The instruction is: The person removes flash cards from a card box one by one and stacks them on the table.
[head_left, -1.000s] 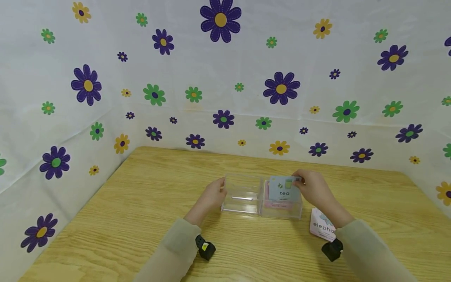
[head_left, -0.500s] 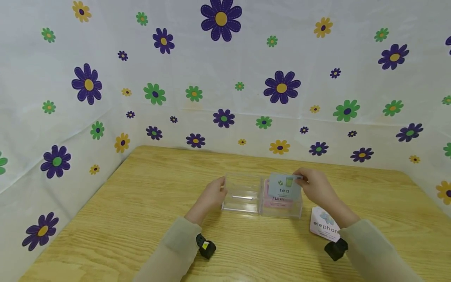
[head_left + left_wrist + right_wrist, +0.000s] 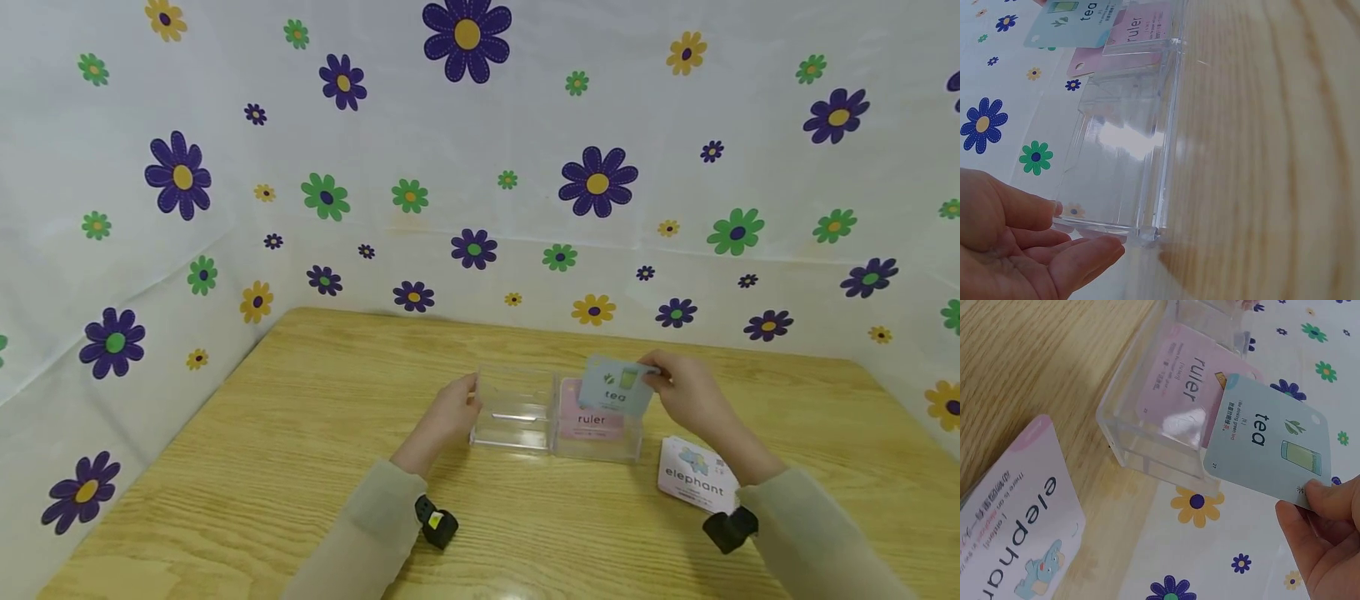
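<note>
My right hand pinches the corner of a pale blue "tea" flashcard between thumb and fingers. That card is tilted, above and slightly right of the right compartment of a clear plastic card holder. Inside this compartment leans a pink "ruler" flashcard, partly covered by the tea card. At the holder's left end, my left hand grips the side wall, thumb at the edge and fingers on the outside, as the left wrist view shows. The left compartment has no cards in it.
A stack of flashcards with "elephant" on top lies on the wooden table, right of the holder and beside my right forearm. Behind the table hangs a white flower-patterned cloth.
The tea card has moved up and to the right in my right hand, uncovering more of the ruler card. My right forearm has shifted right off the elephant card. The left hand keeps its grip.
</note>
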Demonstrator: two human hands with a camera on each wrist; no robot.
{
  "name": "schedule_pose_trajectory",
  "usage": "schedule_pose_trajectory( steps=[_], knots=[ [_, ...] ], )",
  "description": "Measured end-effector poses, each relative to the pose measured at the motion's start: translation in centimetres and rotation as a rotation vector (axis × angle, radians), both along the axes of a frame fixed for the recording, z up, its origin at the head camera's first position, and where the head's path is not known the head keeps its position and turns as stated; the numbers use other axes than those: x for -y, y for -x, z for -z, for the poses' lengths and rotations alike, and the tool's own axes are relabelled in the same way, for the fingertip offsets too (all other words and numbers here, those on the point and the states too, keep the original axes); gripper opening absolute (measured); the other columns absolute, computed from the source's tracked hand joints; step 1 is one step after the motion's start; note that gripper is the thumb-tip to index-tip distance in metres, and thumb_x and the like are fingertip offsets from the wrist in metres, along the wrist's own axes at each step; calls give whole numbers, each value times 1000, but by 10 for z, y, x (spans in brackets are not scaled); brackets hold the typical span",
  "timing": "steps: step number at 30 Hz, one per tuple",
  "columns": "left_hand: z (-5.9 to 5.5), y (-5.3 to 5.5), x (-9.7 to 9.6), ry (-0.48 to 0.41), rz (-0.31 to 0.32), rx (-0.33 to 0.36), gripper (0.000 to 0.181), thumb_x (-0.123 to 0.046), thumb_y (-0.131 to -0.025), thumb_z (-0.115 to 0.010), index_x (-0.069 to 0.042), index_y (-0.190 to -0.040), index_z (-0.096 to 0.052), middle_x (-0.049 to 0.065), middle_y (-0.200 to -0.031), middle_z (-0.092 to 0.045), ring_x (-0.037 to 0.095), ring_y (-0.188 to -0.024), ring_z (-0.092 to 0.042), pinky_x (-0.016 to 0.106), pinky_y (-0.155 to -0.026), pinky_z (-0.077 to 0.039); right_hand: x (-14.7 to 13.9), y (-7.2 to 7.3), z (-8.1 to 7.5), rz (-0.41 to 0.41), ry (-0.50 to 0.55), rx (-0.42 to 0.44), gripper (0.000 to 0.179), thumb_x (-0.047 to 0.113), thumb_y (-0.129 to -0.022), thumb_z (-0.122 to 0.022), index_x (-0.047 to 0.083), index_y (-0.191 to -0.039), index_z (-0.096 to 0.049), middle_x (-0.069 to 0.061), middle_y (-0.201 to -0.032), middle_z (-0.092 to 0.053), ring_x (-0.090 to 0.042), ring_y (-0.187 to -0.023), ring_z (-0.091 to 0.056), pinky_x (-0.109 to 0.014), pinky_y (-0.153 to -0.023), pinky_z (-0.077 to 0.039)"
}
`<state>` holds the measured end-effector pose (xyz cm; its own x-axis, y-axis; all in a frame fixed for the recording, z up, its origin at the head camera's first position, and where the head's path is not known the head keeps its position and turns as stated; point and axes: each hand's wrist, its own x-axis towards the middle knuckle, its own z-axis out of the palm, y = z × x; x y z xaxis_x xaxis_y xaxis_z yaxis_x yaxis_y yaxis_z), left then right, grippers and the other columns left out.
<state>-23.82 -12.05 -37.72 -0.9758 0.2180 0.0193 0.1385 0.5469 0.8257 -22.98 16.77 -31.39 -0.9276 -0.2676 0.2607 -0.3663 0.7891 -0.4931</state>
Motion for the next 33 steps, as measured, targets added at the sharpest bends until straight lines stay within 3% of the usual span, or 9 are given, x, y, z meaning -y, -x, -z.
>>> schedule_pose_trajectory(
  steps=[13,21,33],
  knots=[
    [1,0,1,-15,5,4,43,0,-92,-39,5,-134,-30,22,-134,-35,38,-114,-42,46,-91,-38,-22,-10,-1,11,-7,-27,16,-8,-86,-48,-11,-98,-57,-24,-91,-59,-28,-73,-55,-29,-53,-42],
    [0,-1,0,-3,6,15,44,0,-92,-38,9,-134,-26,25,-134,-33,39,-115,-41,46,-92,-38,-41,-19,5,35,-37,-68,14,-9,-84,-50,-11,-96,-57,-22,-86,-60,-27,-71,-56,-32,-55,-46],
    [2,2,-1,-6,-5,-19,38,3,-91,-38,2,-128,-41,21,-131,-40,37,-113,-44,46,-91,-39,-69,-27,8,70,-75,-24,15,-7,-84,-51,-11,-98,-57,-20,-85,-59,-25,-69,-52,-31,-54,-43]
  ],
)
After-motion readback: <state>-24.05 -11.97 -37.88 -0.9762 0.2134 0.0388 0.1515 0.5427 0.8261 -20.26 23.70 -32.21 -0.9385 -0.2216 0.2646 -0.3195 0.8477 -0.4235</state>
